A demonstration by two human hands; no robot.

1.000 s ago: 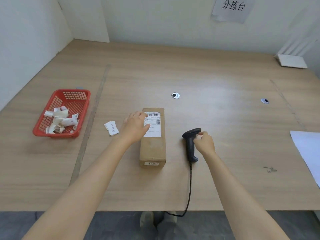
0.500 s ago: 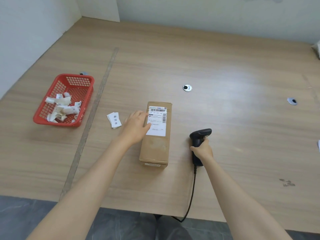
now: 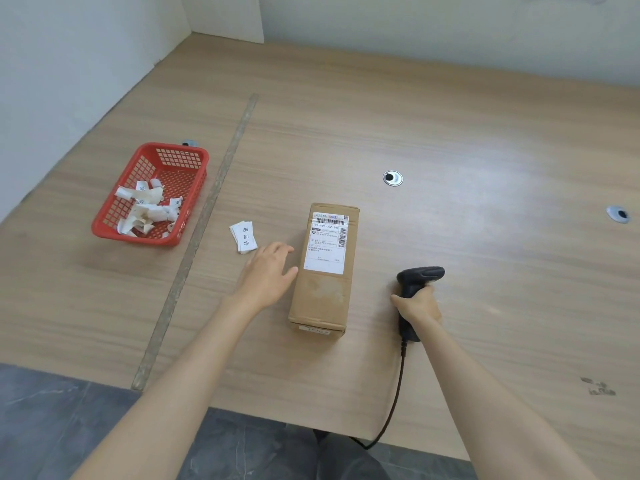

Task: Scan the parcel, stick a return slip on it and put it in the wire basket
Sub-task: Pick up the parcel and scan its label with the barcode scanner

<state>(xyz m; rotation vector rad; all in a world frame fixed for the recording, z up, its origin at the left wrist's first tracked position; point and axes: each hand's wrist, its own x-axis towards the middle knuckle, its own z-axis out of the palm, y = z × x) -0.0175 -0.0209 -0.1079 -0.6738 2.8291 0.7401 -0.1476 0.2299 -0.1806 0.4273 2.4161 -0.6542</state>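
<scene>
Now – right hand grip closed round scanner; left hand open, beside parcel.

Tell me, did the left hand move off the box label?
Yes. The left hand slid left off the label on the box; it now sits at the box's left side, nearer the slips.

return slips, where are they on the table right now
In the head view the return slips lie in a small stack left of the parcel, just beyond the left hand.
</scene>
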